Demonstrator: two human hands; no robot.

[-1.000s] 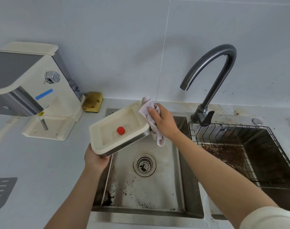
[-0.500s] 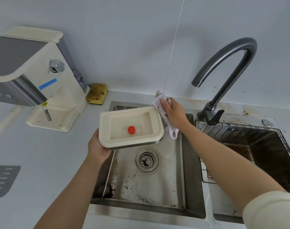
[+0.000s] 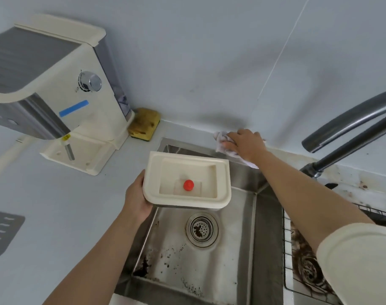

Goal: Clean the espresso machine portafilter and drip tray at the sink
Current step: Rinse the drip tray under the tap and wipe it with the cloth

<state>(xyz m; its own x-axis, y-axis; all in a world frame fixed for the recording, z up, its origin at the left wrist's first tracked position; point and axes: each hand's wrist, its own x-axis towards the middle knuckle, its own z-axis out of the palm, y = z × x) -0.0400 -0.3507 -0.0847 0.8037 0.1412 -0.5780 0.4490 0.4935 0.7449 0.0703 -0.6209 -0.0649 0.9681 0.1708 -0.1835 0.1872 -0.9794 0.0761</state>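
Observation:
My left hand (image 3: pixel 136 198) grips the left end of a cream drip tray (image 3: pixel 222 183), held level above the left sink basin (image 3: pixel 211 269). A red float (image 3: pixel 188 185) stands in the tray's hollow. My right hand (image 3: pixel 246 143) rests on a pale crumpled cloth (image 3: pixel 220 143) at the sink's back rim, against the wall, apart from the tray. The cream espresso machine (image 3: pixel 86 119) stands at the back left with its base bare. No portafilter shows.
A yellow sponge (image 3: pixel 144 125) lies by the machine. The dark faucet (image 3: pixel 350 126) arches at right. Coffee grounds speckle the basin around the drain (image 3: pixel 202 229). A wire rack (image 3: pixel 302 274) sits in the right basin. A grey grate (image 3: pixel 0 232) lies on the counter at left.
My right hand carried the cloth off the tray's right edge to the sink's back rim. The tray went from tilted to level and stayed over the basin. The view swung left.

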